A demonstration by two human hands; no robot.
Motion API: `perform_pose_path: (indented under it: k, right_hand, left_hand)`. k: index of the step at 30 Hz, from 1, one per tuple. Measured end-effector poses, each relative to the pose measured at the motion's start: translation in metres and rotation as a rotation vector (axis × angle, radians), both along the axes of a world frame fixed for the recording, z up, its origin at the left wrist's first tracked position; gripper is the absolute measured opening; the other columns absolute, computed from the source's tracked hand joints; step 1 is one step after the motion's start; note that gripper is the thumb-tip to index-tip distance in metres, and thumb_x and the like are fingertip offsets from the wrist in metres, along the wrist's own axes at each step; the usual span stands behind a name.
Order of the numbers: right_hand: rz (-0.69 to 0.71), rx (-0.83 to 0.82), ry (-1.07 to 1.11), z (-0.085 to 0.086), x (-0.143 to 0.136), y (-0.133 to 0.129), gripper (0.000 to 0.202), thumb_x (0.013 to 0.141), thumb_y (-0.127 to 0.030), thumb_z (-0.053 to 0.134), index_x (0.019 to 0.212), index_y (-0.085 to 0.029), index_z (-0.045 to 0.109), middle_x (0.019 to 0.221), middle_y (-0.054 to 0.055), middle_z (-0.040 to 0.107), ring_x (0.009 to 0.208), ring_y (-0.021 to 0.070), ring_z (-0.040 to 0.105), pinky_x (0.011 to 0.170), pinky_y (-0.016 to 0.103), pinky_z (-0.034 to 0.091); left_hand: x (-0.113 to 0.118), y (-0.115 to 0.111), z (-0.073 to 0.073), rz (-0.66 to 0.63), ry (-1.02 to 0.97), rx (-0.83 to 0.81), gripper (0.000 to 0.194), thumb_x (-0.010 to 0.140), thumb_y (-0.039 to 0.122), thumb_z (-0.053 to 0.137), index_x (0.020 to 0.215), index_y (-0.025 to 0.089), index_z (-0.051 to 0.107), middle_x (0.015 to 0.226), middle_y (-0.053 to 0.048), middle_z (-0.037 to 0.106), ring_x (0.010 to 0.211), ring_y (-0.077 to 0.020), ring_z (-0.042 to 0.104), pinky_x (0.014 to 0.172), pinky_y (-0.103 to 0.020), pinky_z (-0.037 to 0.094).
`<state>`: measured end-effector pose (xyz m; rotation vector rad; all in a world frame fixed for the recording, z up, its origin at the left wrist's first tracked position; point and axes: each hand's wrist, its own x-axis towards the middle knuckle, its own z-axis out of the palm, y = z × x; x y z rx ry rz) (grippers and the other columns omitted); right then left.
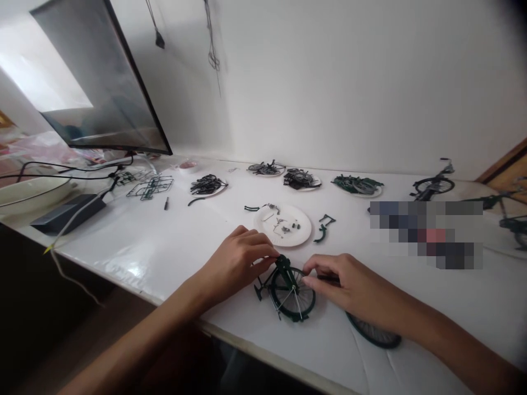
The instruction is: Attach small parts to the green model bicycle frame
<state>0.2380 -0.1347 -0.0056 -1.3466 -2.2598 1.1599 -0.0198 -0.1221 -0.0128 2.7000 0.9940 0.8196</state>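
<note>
A small dark green model bicycle part with a spoked wheel (293, 293) rests on the white table near its front edge. My left hand (242, 260) pinches the top of its green frame between thumb and fingertips. On the other side, my right hand (337, 280) has thumb and index finger closed at the wheel's upper right rim; a dark piece shows behind the fingers. Under my right forearm lies another spoked wheel (374, 331), partly hidden. Just beyond the hands, a white paper plate (302, 237) holds several tiny parts.
Green curved parts (321, 233) lie right of the plate. Plates of dark bicycle parts (209, 185) line the back, with an assembled model bicycle (434, 184) at right. A monitor (107, 82), a black box (69, 214), cables and a small screwdriver (167, 203) are at left.
</note>
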Motion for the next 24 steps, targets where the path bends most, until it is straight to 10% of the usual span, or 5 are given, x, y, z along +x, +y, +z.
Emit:
perform_pose_path:
  k: [24]
  right_hand:
    - [-0.03, 0.024, 0.058, -0.003, -0.009, -0.004, 0.023, 0.097, -0.039, 0.054, 0.097, -0.021, 0.07, 0.095, 0.002, 0.074, 0.081, 0.0182, 0.065, 0.073, 0.029, 0.048]
  left_hand:
    - [0.008, -0.007, -0.007, -0.064, 0.204, 0.261, 0.019, 0.103, 0.014, 0.045, 0.113, 0.017, 0.062, 0.103, -0.006, 0.069, 0.087, -0.0167, 0.061, 0.086, -0.037, 0.044]
